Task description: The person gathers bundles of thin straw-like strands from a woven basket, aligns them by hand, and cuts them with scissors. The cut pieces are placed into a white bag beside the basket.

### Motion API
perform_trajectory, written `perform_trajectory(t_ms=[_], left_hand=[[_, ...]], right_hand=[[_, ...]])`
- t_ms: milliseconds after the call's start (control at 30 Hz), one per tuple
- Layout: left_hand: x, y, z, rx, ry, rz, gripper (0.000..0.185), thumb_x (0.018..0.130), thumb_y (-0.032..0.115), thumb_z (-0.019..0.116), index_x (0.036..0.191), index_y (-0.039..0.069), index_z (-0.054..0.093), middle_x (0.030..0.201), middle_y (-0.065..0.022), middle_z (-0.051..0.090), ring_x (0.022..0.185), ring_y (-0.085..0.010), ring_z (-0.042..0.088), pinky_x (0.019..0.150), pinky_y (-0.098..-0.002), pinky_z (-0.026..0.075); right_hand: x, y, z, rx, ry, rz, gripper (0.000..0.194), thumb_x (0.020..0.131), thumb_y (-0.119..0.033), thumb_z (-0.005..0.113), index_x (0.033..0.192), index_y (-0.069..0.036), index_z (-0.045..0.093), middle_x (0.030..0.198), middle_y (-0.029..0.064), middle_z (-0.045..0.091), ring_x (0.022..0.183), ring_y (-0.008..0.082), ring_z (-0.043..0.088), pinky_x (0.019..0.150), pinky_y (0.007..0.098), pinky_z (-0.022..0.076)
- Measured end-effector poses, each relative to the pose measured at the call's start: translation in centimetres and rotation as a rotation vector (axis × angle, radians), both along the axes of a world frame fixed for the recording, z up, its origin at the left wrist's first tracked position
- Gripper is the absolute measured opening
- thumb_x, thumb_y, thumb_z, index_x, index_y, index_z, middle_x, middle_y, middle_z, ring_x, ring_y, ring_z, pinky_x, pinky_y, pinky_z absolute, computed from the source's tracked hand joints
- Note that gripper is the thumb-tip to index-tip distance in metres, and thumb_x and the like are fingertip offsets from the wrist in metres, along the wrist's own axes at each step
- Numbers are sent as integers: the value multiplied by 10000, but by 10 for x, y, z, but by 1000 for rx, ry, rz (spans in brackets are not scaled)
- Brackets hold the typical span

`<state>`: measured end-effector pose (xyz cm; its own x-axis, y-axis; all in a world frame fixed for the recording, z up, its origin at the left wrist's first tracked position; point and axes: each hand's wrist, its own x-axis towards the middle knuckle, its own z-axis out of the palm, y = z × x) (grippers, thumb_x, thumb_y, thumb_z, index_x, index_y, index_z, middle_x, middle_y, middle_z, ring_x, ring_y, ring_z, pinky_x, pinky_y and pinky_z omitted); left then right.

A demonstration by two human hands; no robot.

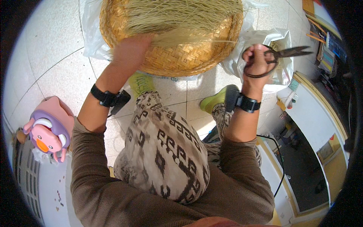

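Note:
A round woven bamboo tray (pixel 181 61) lies before me, with a thick layer of dry straw-like stems (pixel 181 14) across its far part. My left hand (pixel 132 51), blurred, is closed around a loose bundle of stems (pixel 178 39) above the tray's near left side. The bundle fans out to the right, and one longer stalk sticks out past it. To the right of the tray, my right hand (pixel 257 61) holds black scissors (pixel 293 52) by their large loop handles. Their blades point right with the tips slightly apart, over a white plastic bag.
The white plastic bag (pixel 285 68) stands open on the tiled floor (pixel 56 56), with plant bits inside. More clear plastic sheeting (pixel 92 31) lies under the tray. A pink and purple duck-shaped child's seat (pixel 54 127) is at left. A black cable (pixel 279 159) hangs at right.

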<state>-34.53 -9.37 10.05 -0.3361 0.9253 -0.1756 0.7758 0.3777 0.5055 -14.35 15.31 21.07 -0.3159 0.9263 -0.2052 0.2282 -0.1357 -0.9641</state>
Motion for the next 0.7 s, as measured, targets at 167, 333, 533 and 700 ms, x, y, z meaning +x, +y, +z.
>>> perform_trajectory(t_ms=[167, 333, 533, 700], left_hand=[[-23, -20, 9, -161, 43, 199, 153, 802, 31, 574, 954, 28, 584, 862, -169, 653, 831, -358, 649, 694, -445, 519], [-27, -16, 18, 231, -294, 339, 160, 862, 136, 637, 973, 22, 615, 810, -147, 656, 745, -301, 643, 657, -382, 504], [-21, -1, 26, 48, -1081, 437, 184, 897, 204, 645, 956, 33, 610, 729, 36, 543, 639, -51, 503, 577, -234, 441], [-9, 0, 28, -114, -1303, 348, 200, 876, 223, 675, 963, 54, 613, 768, 51, 546, 666, -50, 486, 582, -221, 412]], right_hand=[[33, 36, 26, 21, -34, 82, 150, 886, -88, 626, 823, 29, 558, 720, 123, 597, 559, 160, 534, 470, 258, 421], [44, 35, 27, -93, -190, 98, 117, 905, -95, 605, 859, 8, 575, 753, 113, 619, 583, 149, 548, 487, 248, 422], [11, -1, 2, -218, -306, 222, 119, 882, -134, 640, 861, -35, 577, 751, 58, 622, 608, 117, 559, 503, 229, 422], [-38, -29, -22, -308, 27, 263, 118, 896, -112, 619, 841, -21, 569, 737, 56, 571, 584, 118, 516, 494, 240, 416]])
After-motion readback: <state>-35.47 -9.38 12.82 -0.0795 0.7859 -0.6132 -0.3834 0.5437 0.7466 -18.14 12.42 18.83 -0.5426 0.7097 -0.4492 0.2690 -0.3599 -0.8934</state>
